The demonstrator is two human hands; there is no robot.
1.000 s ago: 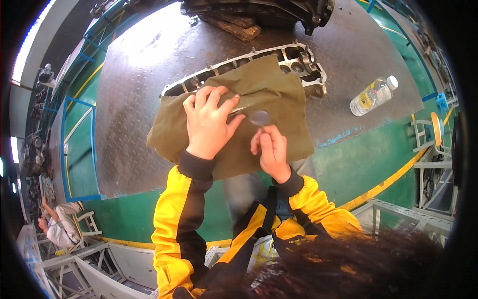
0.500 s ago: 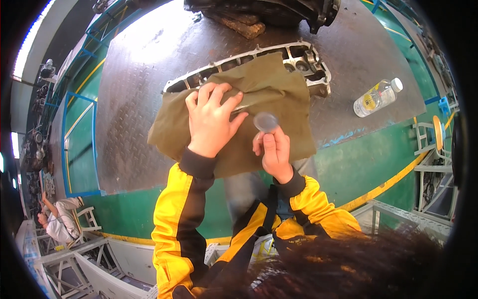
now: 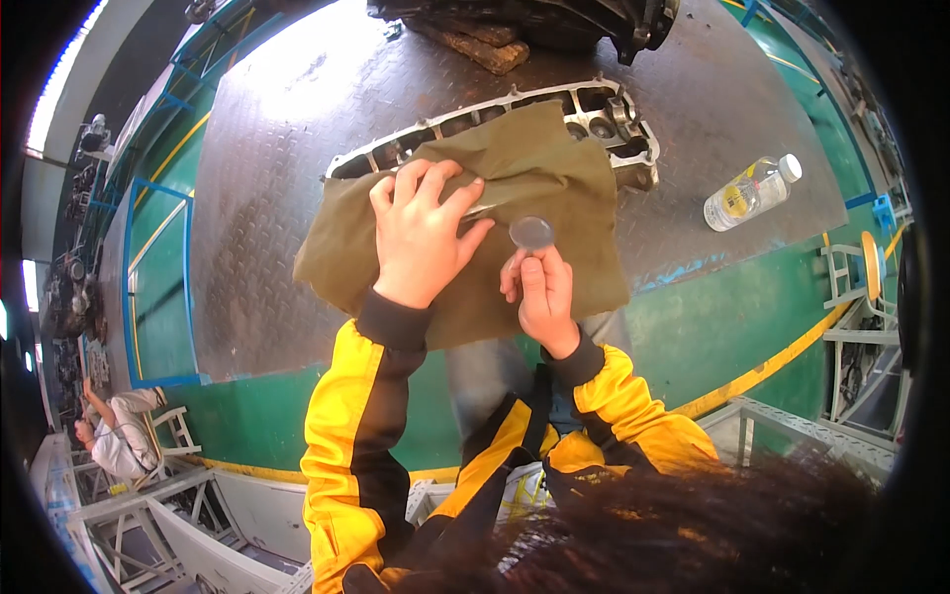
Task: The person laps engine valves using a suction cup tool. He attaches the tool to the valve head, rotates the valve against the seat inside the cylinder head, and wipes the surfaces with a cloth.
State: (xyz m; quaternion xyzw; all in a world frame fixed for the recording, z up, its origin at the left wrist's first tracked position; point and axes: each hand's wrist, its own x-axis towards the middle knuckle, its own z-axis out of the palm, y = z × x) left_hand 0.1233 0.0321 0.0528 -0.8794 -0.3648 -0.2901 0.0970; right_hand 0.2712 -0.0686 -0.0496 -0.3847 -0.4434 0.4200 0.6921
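My left hand (image 3: 421, 233) lies with fingers spread on an olive-green cloth (image 3: 564, 188), pressing it down. Beside its thumb and forefinger shows a thin pale sliver, too small to make out. The cloth covers much of a metal cylinder head (image 3: 604, 127), whose far edge and right end stick out. Over the cloth's right part, my right hand (image 3: 544, 297) is closed on an engine valve (image 3: 531, 234). Its round grey head points up and away from me, above the fingertips; the stem is hidden in the hand.
A clear plastic bottle with a white cap (image 3: 752, 193) lies on the steel-plate table (image 3: 257, 247) at right. At the far edge, a large dark machine part (image 3: 554, 25) rests by wooden blocks (image 3: 475, 48). A person in white (image 3: 124, 436) sits far left.
The valve's head has moved slightly right and shows sharper now. My left hand stays on the cloth, nearly unmoved.
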